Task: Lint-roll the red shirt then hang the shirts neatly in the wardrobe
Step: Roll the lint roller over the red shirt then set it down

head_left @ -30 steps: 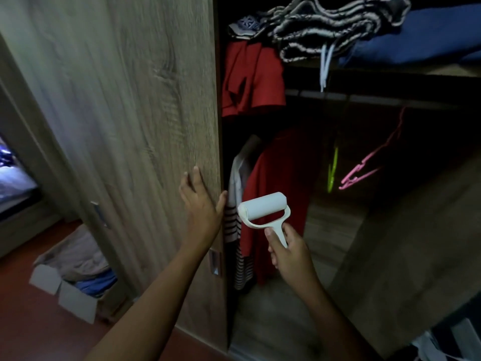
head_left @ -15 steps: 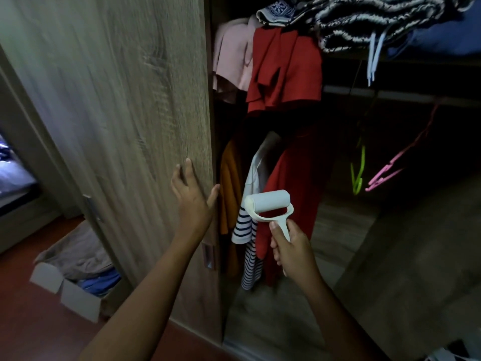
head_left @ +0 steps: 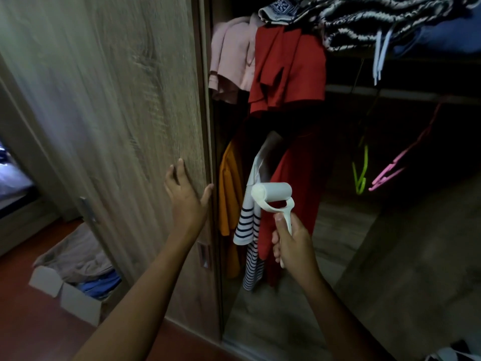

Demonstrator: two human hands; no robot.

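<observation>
Far down and to the left of the left hand (head_left: 186, 199), a cardboard box (head_left: 65, 290) holding folded clothes sits on the floor. The left hand lies flat against the wooden wardrobe door (head_left: 117, 126), fingers straight and slightly spread, thumb reaching round the door's right edge; it holds nothing. Just below that hand, a small metal pull (head_left: 204, 252) is set into the door. To the right of the left hand, inside the wardrobe, an orange shirt (head_left: 229, 199) hangs beside a white shirt with dark stripes (head_left: 250, 225). Up above both hands, a pink garment (head_left: 231, 61) and a red garment (head_left: 286, 69) spill over the shelf edge. The right hand (head_left: 291, 246) grips the handle of a white lint roller (head_left: 273, 196), fingers curled round it and thumb laid up along it. The handle rises from the fist, leaning a little left, and the roll sits on top with its long axis nearly level, running left to right, its round end facing left. Just beyond the roller hangs the red shirt (head_left: 299, 178), its length running straight down; whether the roll touches it cannot be told. Further right of the right hand, a green hanger (head_left: 360, 175) and a pink hanger (head_left: 390, 170) dangle in the dark. High to the right, a black-and-white knit (head_left: 377, 22) lies on blue fabric (head_left: 442, 40).
</observation>
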